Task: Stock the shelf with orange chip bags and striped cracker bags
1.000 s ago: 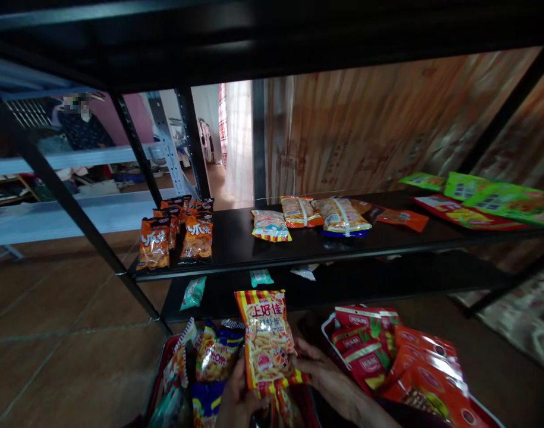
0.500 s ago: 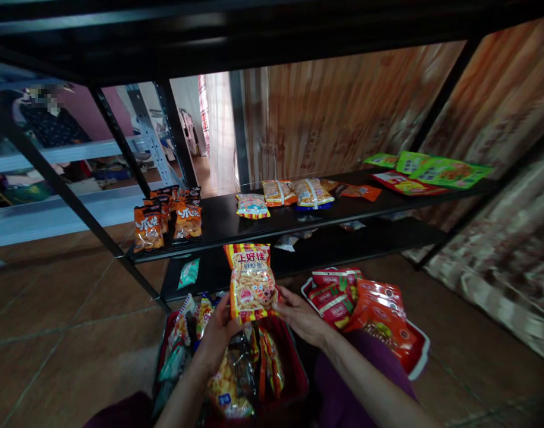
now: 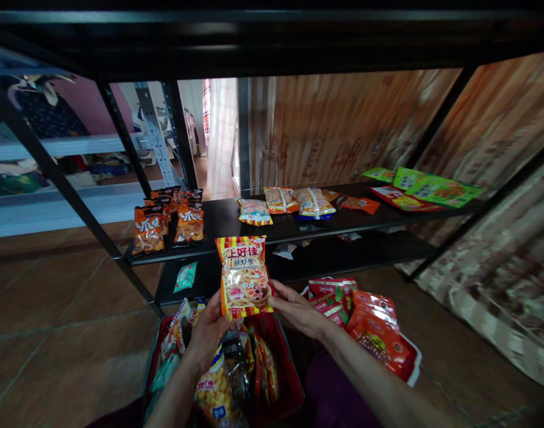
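Both hands hold one yellow and red prawn cracker bag (image 3: 244,276) upright in front of the black shelf (image 3: 227,223). My left hand (image 3: 209,331) grips its lower left corner, fingers closed. At the lower right edge my right hand (image 3: 296,309) pinches the bag. Below the hands stands a red basket (image 3: 284,380) filled with several snack packs.
On the shelf lie orange snack bags (image 3: 167,221) at the left, pale packs (image 3: 283,202) in the middle and green and red flat packs (image 3: 421,189) at the right. A white tray of red packets (image 3: 372,324) sits right of the basket. A lower shelf holds a few small sachets (image 3: 185,277). A person stands far left.
The prawn cracker bag has come up out of the basket, held by both hands, and now sits higher, level with the shelf's front edge. The view has pulled back.
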The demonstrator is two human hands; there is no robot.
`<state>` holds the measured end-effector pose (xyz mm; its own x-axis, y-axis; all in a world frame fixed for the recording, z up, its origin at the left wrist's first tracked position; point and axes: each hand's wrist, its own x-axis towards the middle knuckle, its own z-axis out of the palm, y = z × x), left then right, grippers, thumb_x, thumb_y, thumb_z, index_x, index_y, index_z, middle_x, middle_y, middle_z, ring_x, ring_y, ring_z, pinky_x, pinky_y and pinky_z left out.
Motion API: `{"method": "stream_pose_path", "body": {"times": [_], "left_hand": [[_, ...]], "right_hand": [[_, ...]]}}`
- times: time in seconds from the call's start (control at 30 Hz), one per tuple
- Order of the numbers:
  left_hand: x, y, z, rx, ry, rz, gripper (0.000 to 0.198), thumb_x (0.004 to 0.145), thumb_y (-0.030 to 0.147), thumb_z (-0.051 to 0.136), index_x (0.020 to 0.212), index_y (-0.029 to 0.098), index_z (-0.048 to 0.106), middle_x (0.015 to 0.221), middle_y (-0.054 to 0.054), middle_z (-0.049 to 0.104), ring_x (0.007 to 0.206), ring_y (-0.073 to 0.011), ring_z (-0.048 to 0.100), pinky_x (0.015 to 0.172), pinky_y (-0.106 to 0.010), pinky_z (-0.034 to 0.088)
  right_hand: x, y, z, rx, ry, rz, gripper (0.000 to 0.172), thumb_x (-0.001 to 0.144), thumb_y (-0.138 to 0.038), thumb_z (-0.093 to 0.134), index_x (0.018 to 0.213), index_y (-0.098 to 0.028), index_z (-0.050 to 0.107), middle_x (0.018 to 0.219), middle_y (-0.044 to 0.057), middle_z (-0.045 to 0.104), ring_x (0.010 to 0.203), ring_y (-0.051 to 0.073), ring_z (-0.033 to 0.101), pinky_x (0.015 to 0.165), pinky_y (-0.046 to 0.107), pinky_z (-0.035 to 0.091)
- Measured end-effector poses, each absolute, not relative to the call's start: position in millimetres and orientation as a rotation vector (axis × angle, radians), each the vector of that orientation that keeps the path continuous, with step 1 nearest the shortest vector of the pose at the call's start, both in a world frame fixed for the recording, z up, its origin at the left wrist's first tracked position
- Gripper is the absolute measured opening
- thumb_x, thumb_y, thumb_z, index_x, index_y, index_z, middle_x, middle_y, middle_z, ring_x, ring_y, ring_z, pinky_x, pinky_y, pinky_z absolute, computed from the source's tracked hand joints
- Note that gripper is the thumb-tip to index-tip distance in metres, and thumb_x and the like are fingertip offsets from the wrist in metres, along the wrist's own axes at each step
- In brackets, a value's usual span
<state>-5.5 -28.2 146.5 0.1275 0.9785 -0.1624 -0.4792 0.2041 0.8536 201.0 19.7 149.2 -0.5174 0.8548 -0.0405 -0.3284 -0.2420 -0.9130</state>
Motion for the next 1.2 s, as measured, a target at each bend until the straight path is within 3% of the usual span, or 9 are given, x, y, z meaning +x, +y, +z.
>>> {"method": "stream_pose_path", "body": {"times": [0.17,0.43,0.6,0.77,0.97,1.07,1.13,1.2], "left_hand": [[-4.4,-26.3,144.7,0.796,0.885,1.200,0.076,0.065,0.016,0.072,0.136,0.022,0.047,0.125,-0.009,0.063,0.117,-0.0280,0.056,0.103,-0.042,0.042],[-10.5,-28.3,138.1,0.862,0.989,1.192,0.070,0.066,0.022,0.073,0.133,0.023,0.051,0.128,-0.008,0.061,0.122,-0.0294,0.053,0.105,-0.046,0.040],[-14.3,-32.2,125.0,0.846,1.009,1.242,0.069,0.066,0.026,0.074,0.132,0.022,0.052,0.127,-0.010,0.062,0.124,-0.0309,0.051,0.104,-0.048,0.040],[-12.0,-39.8,136.5,0.821,1.021,1.214,0.069,0.067,0.025,0.073,0.132,0.022,0.051,0.125,-0.009,0.063,0.123,-0.0295,0.052,0.103,-0.046,0.041],[-13.5,-44.1,153.1,0.864,1.044,1.185,0.060,0.068,0.025,0.073,0.126,0.020,0.057,0.128,-0.010,0.061,0.120,-0.0299,0.055,0.101,-0.044,0.043],[-14.3,-43.9,147.5,0.858,1.052,1.201,0.061,0.068,0.025,0.071,0.127,0.021,0.056,0.129,-0.008,0.061,0.119,-0.0289,0.055,0.103,-0.044,0.042],[-13.0,-43.3,140.4,0.850,1.044,1.203,0.062,0.068,0.023,0.070,0.128,0.022,0.055,0.129,-0.008,0.061,0.120,-0.0287,0.055,0.104,-0.045,0.041],[-10.9,-42.4,134.3,0.857,1.022,1.202,0.062,0.066,0.021,0.068,0.127,0.022,0.057,0.129,-0.007,0.060,0.121,-0.0290,0.053,0.104,-0.046,0.040]], "right_hand": [[193.8,40.4,161.2,-0.863,-0.995,1.721,0.050,0.065,-0.049,0.078,0.105,-0.020,0.068,0.103,0.007,0.072,0.098,0.025,0.065,0.095,0.042,0.044],[179.2,50.6,159.9,-1.005,-0.869,1.553,0.042,0.054,-0.050,0.082,0.080,-0.018,0.073,0.078,0.005,0.074,0.075,0.023,0.067,0.081,0.038,0.049],[178.6,48.6,163.0,-1.013,-0.963,1.504,0.039,0.057,-0.050,0.081,0.080,-0.019,0.072,0.080,0.003,0.073,0.073,0.019,0.064,0.076,0.032,0.047],[177.4,57.3,167.3,-1.101,-0.974,1.344,0.034,0.052,-0.045,0.082,0.069,-0.017,0.072,0.067,0.002,0.069,0.067,0.016,0.058,0.070,0.029,0.044],[176.1,59.0,168.9,-1.034,-0.883,1.446,0.022,0.052,-0.036,0.079,0.060,-0.018,0.068,0.063,-0.001,0.065,0.062,0.012,0.054,0.064,0.025,0.041],[176.9,57.2,173.6,-0.963,-0.917,1.469,0.024,0.058,-0.040,0.077,0.071,-0.021,0.071,0.075,0.000,0.069,0.072,0.014,0.059,0.070,0.025,0.044],[178.0,58.8,178.9,-0.950,-0.916,1.462,0.033,0.062,-0.045,0.076,0.087,-0.024,0.072,0.089,0.000,0.071,0.083,0.016,0.062,0.075,0.026,0.045],[179.2,62.5,185.0,-0.989,-0.905,1.426,0.043,0.059,-0.050,0.077,0.092,-0.023,0.072,0.091,0.002,0.072,0.083,0.018,0.063,0.074,0.027,0.046]]}}
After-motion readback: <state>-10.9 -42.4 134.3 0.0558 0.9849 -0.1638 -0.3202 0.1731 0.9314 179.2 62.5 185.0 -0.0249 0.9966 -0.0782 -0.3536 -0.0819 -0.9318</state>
